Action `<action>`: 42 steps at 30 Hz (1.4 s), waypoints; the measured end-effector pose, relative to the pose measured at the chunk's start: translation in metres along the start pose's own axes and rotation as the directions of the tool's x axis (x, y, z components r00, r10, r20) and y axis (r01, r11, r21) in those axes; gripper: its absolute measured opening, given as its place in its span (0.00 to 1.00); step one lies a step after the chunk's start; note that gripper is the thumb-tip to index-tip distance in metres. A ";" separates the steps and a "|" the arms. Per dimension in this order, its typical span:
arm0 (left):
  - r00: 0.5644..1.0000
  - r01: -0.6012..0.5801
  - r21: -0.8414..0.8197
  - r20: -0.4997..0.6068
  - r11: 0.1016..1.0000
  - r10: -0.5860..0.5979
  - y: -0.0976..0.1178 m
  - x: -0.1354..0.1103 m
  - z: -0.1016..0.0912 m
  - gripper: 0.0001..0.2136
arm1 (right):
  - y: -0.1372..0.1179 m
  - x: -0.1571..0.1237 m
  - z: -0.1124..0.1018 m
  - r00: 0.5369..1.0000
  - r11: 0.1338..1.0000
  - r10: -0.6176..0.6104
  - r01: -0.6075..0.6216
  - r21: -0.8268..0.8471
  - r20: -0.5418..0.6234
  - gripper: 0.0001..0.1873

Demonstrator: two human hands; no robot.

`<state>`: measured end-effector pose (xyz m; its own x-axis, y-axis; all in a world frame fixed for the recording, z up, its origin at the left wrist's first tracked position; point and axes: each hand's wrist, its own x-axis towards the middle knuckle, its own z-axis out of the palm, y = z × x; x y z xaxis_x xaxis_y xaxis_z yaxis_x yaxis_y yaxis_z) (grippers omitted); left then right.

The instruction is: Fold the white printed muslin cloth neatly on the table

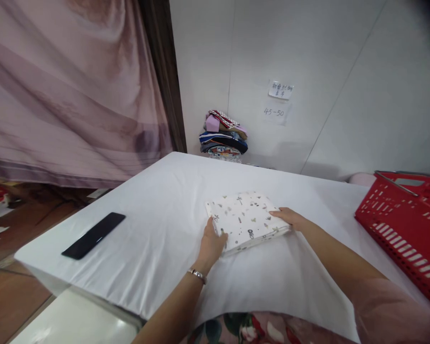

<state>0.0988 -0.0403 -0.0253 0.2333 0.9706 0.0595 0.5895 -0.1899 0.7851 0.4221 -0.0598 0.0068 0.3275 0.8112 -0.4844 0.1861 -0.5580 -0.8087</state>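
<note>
A folded white cloth with small printed motifs (245,217) lies on the white-covered table (157,205). My left hand (212,242) grips its near-left corner, thumb on top and fingers under the edge. At the cloth's right edge my right hand (290,217) holds it the same way, fingers curled on the fabric. A bracelet sits on my left wrist.
A black phone (93,235) lies near the table's left edge. A red plastic basket (404,229) stands at the right. A pile of folded clothes (224,136) rests at the far side against the white wall. A pink curtain hangs at the left.
</note>
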 end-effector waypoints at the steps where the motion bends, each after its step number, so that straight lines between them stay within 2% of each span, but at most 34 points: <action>1: 1.000 0.025 -0.020 -0.005 0.999 -0.026 0.001 0.002 0.001 0.34 | 0.002 -0.001 0.002 1.000 0.999 -0.007 0.008 0.042 -0.006 0.27; 3: 0.998 0.052 -0.072 -0.018 0.996 -0.054 0.003 0.012 -0.002 0.35 | 0.007 -0.005 0.007 0.997 0.994 -0.039 0.045 0.101 -0.059 0.25; 6: 0.998 0.029 -0.131 -0.042 0.991 -0.035 0.005 0.036 -0.015 0.35 | 0.015 -0.013 0.017 0.990 0.985 -0.087 0.103 0.141 -0.114 0.25; 9: 0.986 0.164 -0.123 0.001 0.979 -0.165 0.001 0.054 -0.029 0.36 | 0.024 -0.020 0.023 0.991 0.990 -0.104 0.111 0.084 -0.086 0.25; 11: 0.977 0.212 -0.122 0.043 0.970 -0.208 -0.004 0.056 -0.035 0.36 | 0.028 -0.023 0.023 0.992 0.995 -0.095 0.095 -0.010 -0.084 0.26; 14: 0.976 0.216 -0.172 0.058 0.961 -0.209 -0.012 0.046 -0.039 0.35 | 0.028 -0.025 0.018 0.984 0.970 -0.107 0.072 -0.233 -0.143 0.28; 17: 0.968 0.250 -0.235 0.050 0.939 -0.245 -0.018 0.030 -0.044 0.34 | 0.020 -0.029 0.014 0.957 0.838 -0.202 0.059 -0.543 -0.207 0.33; 20: 0.958 0.280 -0.315 0.039 0.907 -0.283 -0.022 0.017 -0.049 0.28 | 0.009 -0.040 0.023 0.886 0.658 -0.426 0.166 -0.734 -0.182 0.34; 23: 0.957 0.277 -0.389 0.030 0.878 -0.289 -0.028 0.007 -0.050 0.16 | 0.002 -0.056 0.046 0.773 0.538 -0.634 0.422 -0.730 -0.020 0.26; 27: 0.965 0.252 -0.342 0.020 0.905 -0.261 -0.034 -0.005 -0.045 0.09 | -0.007 -0.073 0.095 0.618 0.443 -0.758 0.721 -0.533 0.207 0.18; 30: 0.973 0.223 -0.255 0.004 0.941 -0.229 -0.031 -0.013 -0.044 0.08 | -0.019 -0.078 0.132 0.490 0.325 -0.812 0.830 -0.452 0.316 0.15; 32: 0.977 0.200 -0.200 -0.033 0.959 -0.211 -0.028 -0.017 -0.044 0.07 | -0.026 -0.077 0.152 0.427 0.244 -0.823 0.861 -0.446 0.375 0.14; 34: 0.980 0.173 -0.162 -0.068 0.971 -0.186 -0.024 -0.018 -0.045 0.06 | -0.032 -0.073 0.169 0.398 0.179 -0.816 0.864 -0.471 0.419 0.12; 36: 0.984 0.143 -0.152 -0.084 0.978 -0.157 -0.023 -0.020 -0.046 0.04 | -0.034 -0.068 0.180 0.404 0.150 -0.806 0.847 -0.511 0.432 0.11; 38: 0.987 0.118 -0.153 -0.091 0.981 -0.133 -0.022 -0.021 -0.045 0.04 | -0.034 -0.063 0.187 0.426 0.165 -0.805 0.830 -0.533 0.413 0.10; 42: 0.990 0.086 -0.121 -0.101 0.989 -0.099 -0.021 -0.022 -0.042 0.04 | -0.031 -0.060 0.190 0.457 0.252 -0.819 0.830 -0.498 0.347 0.10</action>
<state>0.0482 -0.0518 -0.0173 0.0946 0.9946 0.0437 0.5096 -0.0861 0.8561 0.2205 -0.0578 -0.0028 -0.3246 0.8883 0.3250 0.7797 0.4458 -0.4397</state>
